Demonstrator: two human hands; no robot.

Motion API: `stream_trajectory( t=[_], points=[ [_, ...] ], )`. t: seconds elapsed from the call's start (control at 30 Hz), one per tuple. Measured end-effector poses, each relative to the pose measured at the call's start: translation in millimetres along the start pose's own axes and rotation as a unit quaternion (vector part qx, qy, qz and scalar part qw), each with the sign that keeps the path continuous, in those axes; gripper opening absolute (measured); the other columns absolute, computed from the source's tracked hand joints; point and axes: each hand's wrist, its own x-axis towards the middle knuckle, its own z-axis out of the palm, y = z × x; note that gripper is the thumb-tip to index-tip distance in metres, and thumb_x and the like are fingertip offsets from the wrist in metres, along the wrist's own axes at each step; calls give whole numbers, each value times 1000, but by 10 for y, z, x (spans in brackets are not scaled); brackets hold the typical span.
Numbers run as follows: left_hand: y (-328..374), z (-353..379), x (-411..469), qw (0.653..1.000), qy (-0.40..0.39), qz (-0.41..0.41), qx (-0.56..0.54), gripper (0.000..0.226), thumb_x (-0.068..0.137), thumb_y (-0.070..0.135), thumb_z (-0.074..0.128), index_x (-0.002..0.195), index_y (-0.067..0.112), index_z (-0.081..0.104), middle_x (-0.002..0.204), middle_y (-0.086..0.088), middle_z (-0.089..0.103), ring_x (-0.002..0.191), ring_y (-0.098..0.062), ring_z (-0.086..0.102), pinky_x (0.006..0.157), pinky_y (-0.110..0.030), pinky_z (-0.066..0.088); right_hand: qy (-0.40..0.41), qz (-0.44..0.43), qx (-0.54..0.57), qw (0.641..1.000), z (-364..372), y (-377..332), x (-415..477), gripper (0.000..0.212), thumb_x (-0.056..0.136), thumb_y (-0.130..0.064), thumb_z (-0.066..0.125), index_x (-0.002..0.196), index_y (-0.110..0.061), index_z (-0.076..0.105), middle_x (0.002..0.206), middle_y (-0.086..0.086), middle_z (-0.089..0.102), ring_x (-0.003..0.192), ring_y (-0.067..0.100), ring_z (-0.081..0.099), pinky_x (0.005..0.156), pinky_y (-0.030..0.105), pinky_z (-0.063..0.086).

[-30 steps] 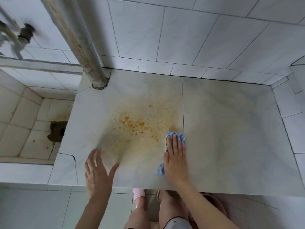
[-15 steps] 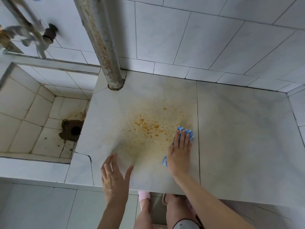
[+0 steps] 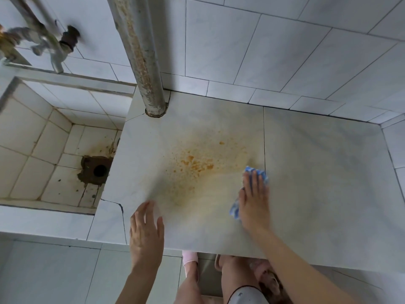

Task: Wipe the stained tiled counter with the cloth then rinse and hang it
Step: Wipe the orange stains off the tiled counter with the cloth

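Presently the right hand (image 3: 254, 200) lies flat on the blue cloth (image 3: 260, 173), palm down. Its fingers (image 3: 252, 183) are straight, held close together and pointing toward the back edge of the counter (image 3: 328, 183). They press the cloth and do not pinch it. The cloth sits near the middle of the counter's width, closer to the front edge than the back, just left of the grout joint between the two large tiles. It is mostly covered. Blue shows beyond the fingertips and again beside the heel of the hand, so its long axis is judged to run front to back, in line with the hand.

The orange stain (image 3: 197, 163) lies to the left of the fingers and slightly toward the back edge. Its densest specks are apart from the cloth, while its pale fringe reaches close to it. The coming stroke therefore calls for a sweep leftward, broadside to the cloth's long axis.

The left hand (image 3: 145, 231) is at the front edge, toward the front-left corner, fingers (image 3: 146, 211) loosely spread and holding nothing. Whether it bears on the tile cannot be told. It is the nearer hand to the sink basin (image 3: 43, 150) and tap (image 3: 54, 47) beyond the left edge, where rinsing would follow.

Wiping is judged to be in hand, with the stain largely uncleared.
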Motion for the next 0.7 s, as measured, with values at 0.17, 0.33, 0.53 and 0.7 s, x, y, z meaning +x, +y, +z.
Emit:
stream_trajectory(
  t=[0.17,0.33,0.53,0.7],
  points=[
    [-113,-86,160,1000,13,13,17,46,85,13,57,129,8,43,129,-13,41,110,-33,46,83,-47,51,-18,108,65,992,-104,179,323,60,89,-35,-3,145,-14,-6,157,8,-3,146,21,-6,116,35,-9],
    [-246,-137,392,999,-7,-6,39,45,90,15,51,133,8,40,137,-11,39,119,-32,42,93,-48,46,-26,64,70,995,-117,-313,619,69,84,-32,-9,149,-10,1,158,10,-2,145,23,-6,110,29,-24],
    [-227,-187,420,999,-19,-15,45,42,92,17,46,133,8,41,137,-11,41,121,-31,41,96,-46,43,-1,-98,76,992,-116,-1194,378,55,93,-24,24,145,-12,32,152,9,30,141,28,27,114,38,11],
    [-172,-212,460,999,-17,-30,28,41,92,17,45,133,8,42,137,-11,41,122,-30,40,95,-46,42,-16,-216,68,974,-11,-1308,-145,53,97,-27,21,150,-21,18,157,0,19,145,17,16,113,37,18]
  ],
)
